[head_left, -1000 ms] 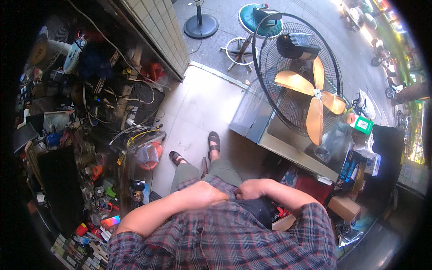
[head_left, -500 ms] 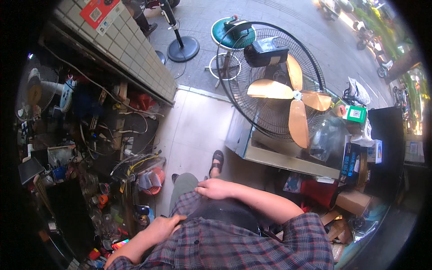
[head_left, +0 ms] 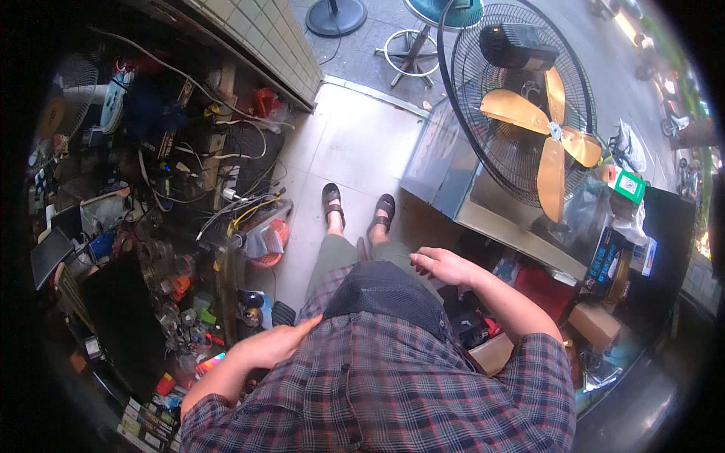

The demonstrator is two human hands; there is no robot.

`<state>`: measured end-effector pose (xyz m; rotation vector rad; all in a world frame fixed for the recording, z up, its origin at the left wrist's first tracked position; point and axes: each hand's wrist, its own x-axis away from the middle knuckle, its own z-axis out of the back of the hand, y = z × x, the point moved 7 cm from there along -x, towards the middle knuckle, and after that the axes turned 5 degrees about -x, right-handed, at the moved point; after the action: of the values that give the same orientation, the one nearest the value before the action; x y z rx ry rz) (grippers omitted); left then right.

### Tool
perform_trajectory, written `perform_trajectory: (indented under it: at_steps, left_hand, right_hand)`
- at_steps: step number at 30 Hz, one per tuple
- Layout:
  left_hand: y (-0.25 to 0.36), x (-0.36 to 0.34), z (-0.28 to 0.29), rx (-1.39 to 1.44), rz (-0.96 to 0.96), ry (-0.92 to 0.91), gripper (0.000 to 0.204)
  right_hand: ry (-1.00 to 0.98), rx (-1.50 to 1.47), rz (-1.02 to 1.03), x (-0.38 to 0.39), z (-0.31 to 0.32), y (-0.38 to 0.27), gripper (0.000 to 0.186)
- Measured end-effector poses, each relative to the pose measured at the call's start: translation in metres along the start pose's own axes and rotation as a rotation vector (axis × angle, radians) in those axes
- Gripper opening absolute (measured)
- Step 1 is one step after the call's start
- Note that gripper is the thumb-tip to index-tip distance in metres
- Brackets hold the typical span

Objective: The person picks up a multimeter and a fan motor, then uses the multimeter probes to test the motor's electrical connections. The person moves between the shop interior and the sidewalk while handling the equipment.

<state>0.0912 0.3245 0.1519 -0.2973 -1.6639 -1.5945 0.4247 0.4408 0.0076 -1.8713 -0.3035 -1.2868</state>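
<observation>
My left hand (head_left: 281,345) rests against the checked shirt (head_left: 393,392) at my waist. Its fingers stretch toward the edge of a black waist bag (head_left: 385,298) worn on my belly. My right hand (head_left: 447,267) hovers above the thigh of my green shorts (head_left: 326,260), off the right side of the bag. Nothing shows in its fingers, which are loosely bent and apart. A large black fan (head_left: 521,113) with gold-coloured blades (head_left: 555,177) leans at the far right on a counter (head_left: 521,245), away from both hands.
Tangled cables (head_left: 234,204) and a red basket (head_left: 272,245) lie left of my legs. A dark shelf (head_left: 113,317) with small parts lines the left side. Cardboard boxes (head_left: 593,328) are at the right. A round stool (head_left: 411,53) stands outside the doorway.
My right hand has moved right, away from the front of the bag, uncovering it. My left hand stays at my waist. Both feet now show, and the view has shifted.
</observation>
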Motion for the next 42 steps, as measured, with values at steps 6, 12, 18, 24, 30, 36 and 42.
perform_trajectory:
  at_steps: [6,12,18,24,30,36,42]
  left_hand:
    - [-0.036,-0.031,0.057,0.395,0.214,-0.172,0.044]
    - [-0.074,-0.128,0.089,0.370,0.109,0.247,0.043]
    - [-0.048,-0.191,0.030,1.226,0.191,-0.318,0.049]
    - [-0.013,-0.181,0.030,1.134,-0.222,-0.286,0.074]
    - [0.042,-0.136,0.057,0.350,-0.334,-0.141,0.109]
    - [0.075,-0.189,0.018,0.122,-0.364,-0.177,0.093]
    - [0.121,-0.251,-0.050,0.028,-0.481,-0.509,0.086]
  right_hand:
    - [-0.036,0.272,0.164,-0.011,-0.022,-0.078,0.052]
    - [0.207,0.430,0.457,-0.014,-0.043,-0.169,0.035]
    - [0.566,0.175,1.167,0.171,-0.006,-0.301,0.013]
    - [0.760,-0.331,1.870,0.340,0.003,-0.291,0.022]
    - [0.825,-0.397,1.750,0.357,0.023,-0.275,0.023]
    - [0.703,-0.346,1.842,0.385,0.035,-0.258,0.016]
    - [0.729,-0.216,1.976,0.405,0.032,-0.251,0.016]
